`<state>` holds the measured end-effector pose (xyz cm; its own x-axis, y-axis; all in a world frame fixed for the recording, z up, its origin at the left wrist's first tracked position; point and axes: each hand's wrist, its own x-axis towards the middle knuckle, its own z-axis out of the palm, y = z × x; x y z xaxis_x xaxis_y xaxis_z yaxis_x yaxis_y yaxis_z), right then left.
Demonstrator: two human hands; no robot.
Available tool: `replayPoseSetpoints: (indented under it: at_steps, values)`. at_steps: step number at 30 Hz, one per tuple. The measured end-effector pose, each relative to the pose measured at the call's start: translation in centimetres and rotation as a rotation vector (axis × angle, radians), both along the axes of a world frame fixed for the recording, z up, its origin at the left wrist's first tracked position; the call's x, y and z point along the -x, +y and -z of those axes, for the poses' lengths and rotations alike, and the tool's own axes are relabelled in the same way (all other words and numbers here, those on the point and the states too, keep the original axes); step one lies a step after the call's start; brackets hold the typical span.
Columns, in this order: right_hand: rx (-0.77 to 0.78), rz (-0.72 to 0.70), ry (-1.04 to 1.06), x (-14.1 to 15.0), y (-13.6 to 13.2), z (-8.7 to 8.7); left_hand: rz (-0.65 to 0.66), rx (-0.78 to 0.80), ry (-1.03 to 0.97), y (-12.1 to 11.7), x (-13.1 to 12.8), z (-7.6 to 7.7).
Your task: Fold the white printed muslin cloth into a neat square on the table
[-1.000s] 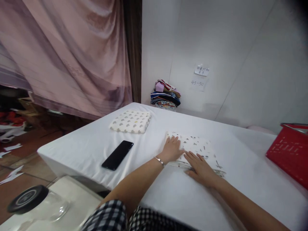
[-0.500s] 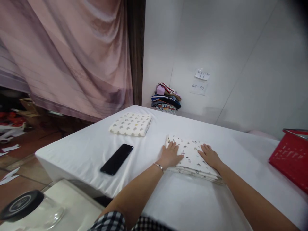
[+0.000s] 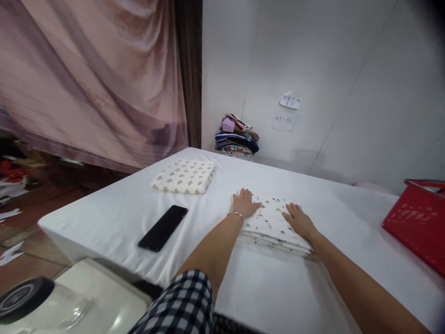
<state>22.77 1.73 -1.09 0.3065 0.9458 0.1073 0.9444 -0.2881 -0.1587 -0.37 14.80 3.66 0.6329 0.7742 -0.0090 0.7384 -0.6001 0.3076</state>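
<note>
A folded white cloth with small printed shapes [image 3: 271, 221] lies on the white-covered table [image 3: 114, 218] in front of me. My left hand [image 3: 244, 203] lies flat on its left far corner, fingers stretched out. My right hand [image 3: 298, 219] rests flat on its right side, fingers spread too. Neither hand grips anything. A second folded cloth with grey and yellow prints [image 3: 184, 176] sits further left on the table.
A black phone [image 3: 162, 228] lies face up near the table's left front edge. A red basket [image 3: 417, 220] stands at the right edge. A pile of folded clothes [image 3: 236, 137] sits against the wall behind. A glass jar with a black lid [image 3: 31, 301] is at lower left.
My right hand slid from the near middle of the cloth out to its right side, and my left hand moved up to the far left corner. The cloth now lies flatter.
</note>
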Motion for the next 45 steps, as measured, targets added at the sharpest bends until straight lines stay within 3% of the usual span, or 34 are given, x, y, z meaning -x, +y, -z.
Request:
replayPoseSetpoints:
  at_steps: [7, 11, 15, 22, 26, 31, 36, 40, 43, 45]
  values:
    - [-0.074, 0.043, 0.249, 0.4, -0.4, -1.6, 0.0, 0.039, -0.141, -0.2, 1.0, -0.1]
    - [-0.229, 0.238, 0.538, -0.3, -2.8, -2.1, -0.16, 0.028, -0.203, -1.3, 3.1, -0.3]
    - [-0.288, 0.367, 0.709, -0.5, -5.4, -2.4, -0.291, 0.051, -0.235, -2.8, 5.1, -0.4]
    - [-0.177, 0.499, 0.999, 0.4, -6.4, -4.3, -0.364, 0.181, -0.223, -3.2, 5.6, -0.8]
    - [-0.162, 0.438, 1.139, 0.1, -6.1, -4.4, -0.376, 0.169, -0.245, -3.4, 5.6, -0.7]
    - [-0.399, 0.465, 0.95, -1.9, -5.0, -4.8, -0.307, 0.214, -0.274, -3.6, 5.7, -0.4]
    - [-0.269, 0.53, 0.842, -4.2, -4.7, -4.6, -0.246, 0.12, -0.272, -3.9, 5.7, 0.3]
    - [-0.132, 0.474, 0.483, -5.1, -4.5, -5.1, -0.202, 0.087, -0.272, -4.0, 5.7, 0.6]
    - [-0.14, 0.43, 0.308, -3.8, -4.0, -6.3, -0.167, 0.08, -0.248, -3.8, 5.7, 0.7]
    - [-0.227, 0.312, 0.294, -1.4, -3.6, -7.1, -0.134, 0.081, -0.243, -3.8, 5.6, 0.7]
